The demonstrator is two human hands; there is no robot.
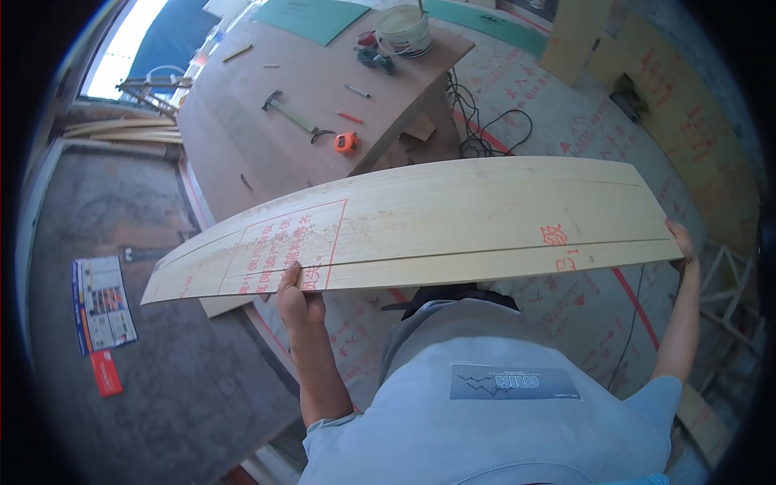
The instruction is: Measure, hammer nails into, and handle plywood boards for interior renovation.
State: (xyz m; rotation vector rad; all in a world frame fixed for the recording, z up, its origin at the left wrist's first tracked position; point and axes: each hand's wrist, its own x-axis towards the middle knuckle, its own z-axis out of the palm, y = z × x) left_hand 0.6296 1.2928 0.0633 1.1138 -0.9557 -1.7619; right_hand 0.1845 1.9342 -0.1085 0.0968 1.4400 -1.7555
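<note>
A long pale wooden board with red printing and a pencil-like line along its length stretches across in front of me, held in both hands. My left hand grips its near edge left of the middle, thumb on top and the other fingers hidden beneath. At the board's right end my right hand is closed around the near corner, its fingers partly out of sight. The board's far edge overlaps the near side of a brown worktable; whether the two touch I cannot tell.
On the worktable lie a hammer, an orange tape measure, a red pencil and a dark power tool near a white bucket. Black cables trail over the covered floor. Leaflets lie at left.
</note>
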